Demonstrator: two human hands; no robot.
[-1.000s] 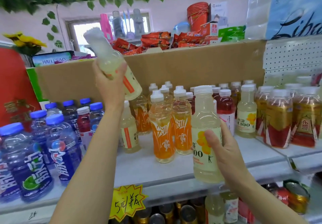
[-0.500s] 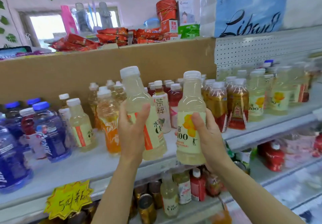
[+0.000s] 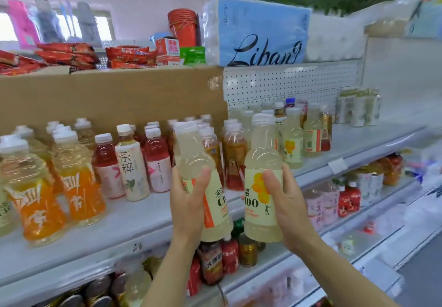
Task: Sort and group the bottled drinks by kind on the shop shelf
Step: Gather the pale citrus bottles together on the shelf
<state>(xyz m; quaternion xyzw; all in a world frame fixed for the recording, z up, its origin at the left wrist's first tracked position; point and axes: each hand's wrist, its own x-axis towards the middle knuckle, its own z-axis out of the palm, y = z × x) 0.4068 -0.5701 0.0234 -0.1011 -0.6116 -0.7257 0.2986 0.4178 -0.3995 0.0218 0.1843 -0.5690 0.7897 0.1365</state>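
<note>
I hold two pale yellow C100 bottles upright, side by side, in front of the white shelf (image 3: 124, 220). My left hand (image 3: 189, 201) grips the one with the orange stripe on its label (image 3: 203, 170). My right hand (image 3: 284, 201) grips the one with the yellow flower label (image 3: 262, 163). More pale C100 bottles (image 3: 293, 139) stand on the shelf to the right, by the perforated back panel. Orange drinks (image 3: 79, 175), red drinks (image 3: 155, 160) and a white-labelled tea bottle (image 3: 131, 163) stand to the left.
A brown cardboard sheet (image 3: 107, 96) backs the left part of the shelf. A blue tissue pack (image 3: 256, 31), red cups (image 3: 183, 25) and snack packs (image 3: 129, 55) lie on top. Cans and bottles (image 3: 229, 256) fill the lower shelf. Bare shelf shows at the far right (image 3: 373, 137).
My view has swung right along the shelf; the blue water bottles have left the frame. My left hand came down from overhead, and both bottles are now level and close together.
</note>
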